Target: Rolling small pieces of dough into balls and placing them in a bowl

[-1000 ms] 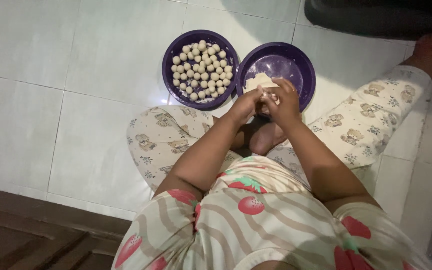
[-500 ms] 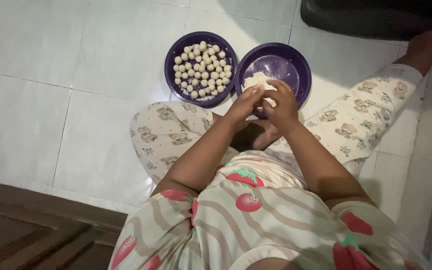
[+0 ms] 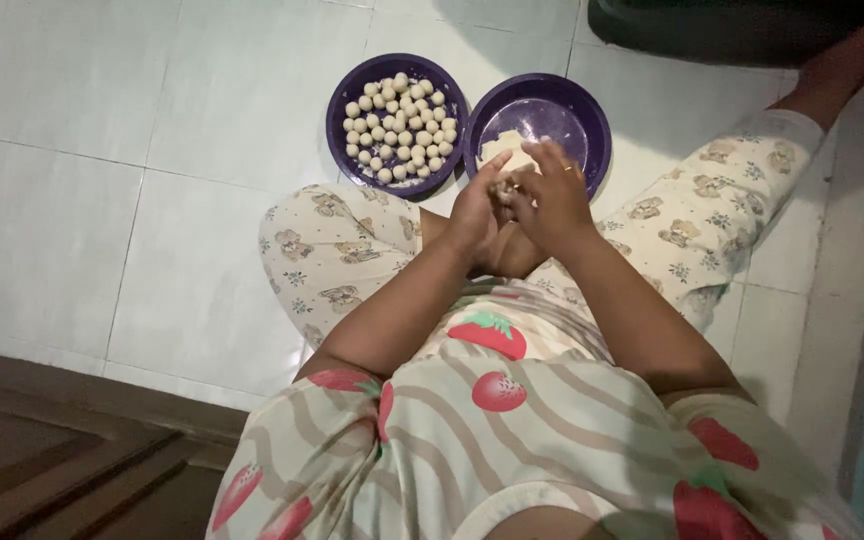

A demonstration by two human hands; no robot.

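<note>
Both hands—left hand (image 3: 477, 215) and right hand (image 3: 550, 200)—close together on a small dough bit (image 3: 505, 190), directly over the near rim of the right purple bowl (image 3: 592, 130)—the filled bowl of dough balls (image 3: 395, 125) lies to the left.

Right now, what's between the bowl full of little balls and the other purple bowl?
Nothing: in the head view the bowl of dough balls and the bowl with the dough lump sit side by side, rims about touching, on the white tile floor.
</note>
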